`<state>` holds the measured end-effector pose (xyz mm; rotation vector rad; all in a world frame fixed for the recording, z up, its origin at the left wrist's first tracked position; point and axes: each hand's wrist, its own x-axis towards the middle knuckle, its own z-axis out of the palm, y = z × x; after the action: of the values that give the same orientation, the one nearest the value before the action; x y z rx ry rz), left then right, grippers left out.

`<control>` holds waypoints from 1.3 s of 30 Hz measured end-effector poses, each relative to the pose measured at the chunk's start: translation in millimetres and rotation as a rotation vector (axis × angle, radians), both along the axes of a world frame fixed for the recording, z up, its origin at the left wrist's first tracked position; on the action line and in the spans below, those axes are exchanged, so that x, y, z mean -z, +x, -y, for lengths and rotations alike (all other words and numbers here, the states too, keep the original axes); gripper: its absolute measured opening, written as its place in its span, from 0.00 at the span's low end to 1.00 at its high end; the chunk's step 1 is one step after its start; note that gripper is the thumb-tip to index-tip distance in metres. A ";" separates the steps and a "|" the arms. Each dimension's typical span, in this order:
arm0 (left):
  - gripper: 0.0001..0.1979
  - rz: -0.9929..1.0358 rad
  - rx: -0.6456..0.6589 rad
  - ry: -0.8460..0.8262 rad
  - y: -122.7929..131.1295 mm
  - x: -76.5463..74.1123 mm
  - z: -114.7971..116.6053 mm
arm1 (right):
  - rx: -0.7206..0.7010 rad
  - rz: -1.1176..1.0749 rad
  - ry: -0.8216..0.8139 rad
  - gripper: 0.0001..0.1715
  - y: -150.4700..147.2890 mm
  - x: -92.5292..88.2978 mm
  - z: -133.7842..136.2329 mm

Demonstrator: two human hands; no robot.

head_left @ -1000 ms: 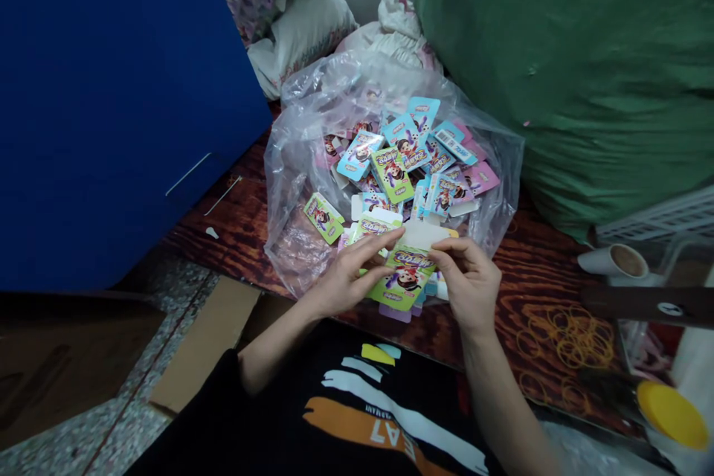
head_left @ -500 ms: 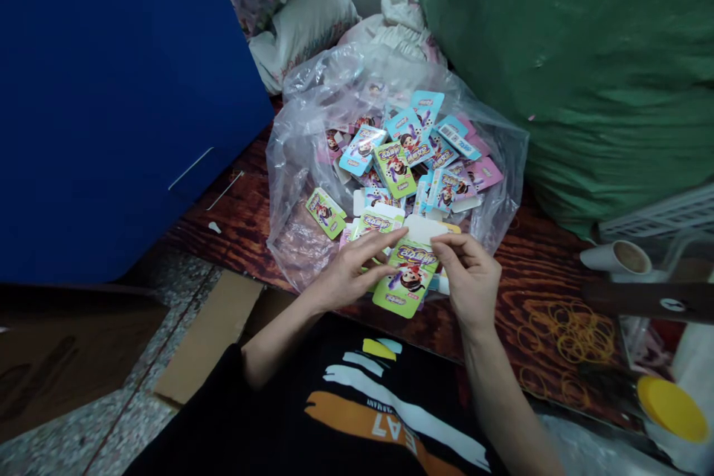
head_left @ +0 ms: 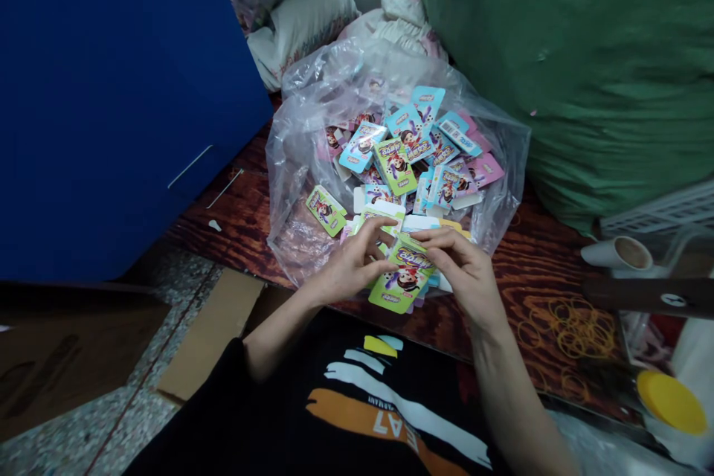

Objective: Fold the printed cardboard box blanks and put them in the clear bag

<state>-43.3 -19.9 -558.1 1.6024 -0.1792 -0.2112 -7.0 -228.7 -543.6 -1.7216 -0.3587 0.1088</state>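
A green printed card box [head_left: 400,282] is between my two hands, above the table's front edge. My right hand [head_left: 460,268] pinches its top end, where the white flap no longer stands up. My left hand [head_left: 354,260] has its thumb on the box's left side, with the index finger raised and bent over. Behind them lies a clear plastic bag [head_left: 295,163] with several blue, pink, purple and green boxes. One green box [head_left: 395,163] rests on top of the pile, and another green box [head_left: 326,210] lies at the left of the bag.
A blue panel [head_left: 123,104] rises at the left, a big green sack [head_left: 569,74] at the right. On the wooden table [head_left: 524,268] are yellow rubber bands [head_left: 583,327] and a paper cup [head_left: 619,253]. A yellow lid [head_left: 671,401] is at the lower right. White sacks [head_left: 312,15] stand behind.
The white top flap of the held green box has folded down under my right fingers. My left index finger has lifted off the box, which has shifted slightly left.
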 end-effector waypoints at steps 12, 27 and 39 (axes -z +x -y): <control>0.31 0.031 0.076 0.070 -4.7 4.2 -2.0 | -0.093 -0.121 -0.037 0.10 8.6 -2.5 7.6; 0.26 0.234 -0.109 0.090 70.9 -22.8 -24.0 | 0.325 -0.037 -0.017 0.19 2.2 25.1 0.8; 0.30 0.476 -0.250 0.332 73.2 -13.1 -40.4 | -0.254 0.236 -1.081 0.39 15.3 23.3 -60.5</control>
<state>29.8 20.5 -545.0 1.9687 -0.3191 0.3561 8.3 -168.2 -566.9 -2.7577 -0.7850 0.3278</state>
